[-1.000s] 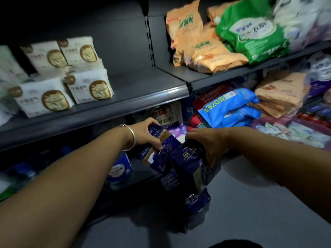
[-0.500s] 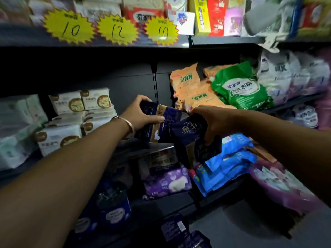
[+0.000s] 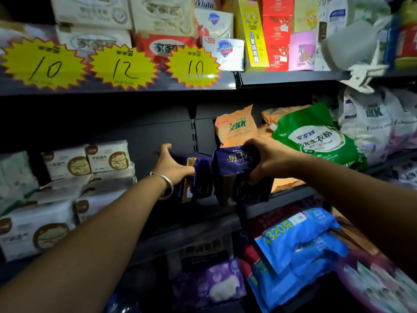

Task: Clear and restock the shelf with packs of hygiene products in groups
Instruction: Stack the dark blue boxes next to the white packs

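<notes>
Two dark navy packs with gold trim are held up at the middle shelf (image 3: 198,213). My left hand (image 3: 172,164) grips the left navy pack (image 3: 198,177) from its left side, thumb on top, a silver bangle on the wrist. My right hand (image 3: 268,159) grips the right navy pack (image 3: 234,175) over its top right corner. Both packs stand upright side by side, in the dark gap of the shelf between the white packs (image 3: 90,175) and the orange bags (image 3: 237,127). Whether they touch the shelf board is unclear.
White packs with brown round marks are stacked at the left. Orange, green (image 3: 320,136) and white bags fill the shelf at the right. Yellow price stars (image 3: 123,66) hang on the upper shelf edge. Blue packs (image 3: 297,242) and purple packs (image 3: 216,283) lie on lower shelves.
Both hands have lifted the navy packs from low near the floor up to the middle shelf and further into its gap. The view has tilted upward.
</notes>
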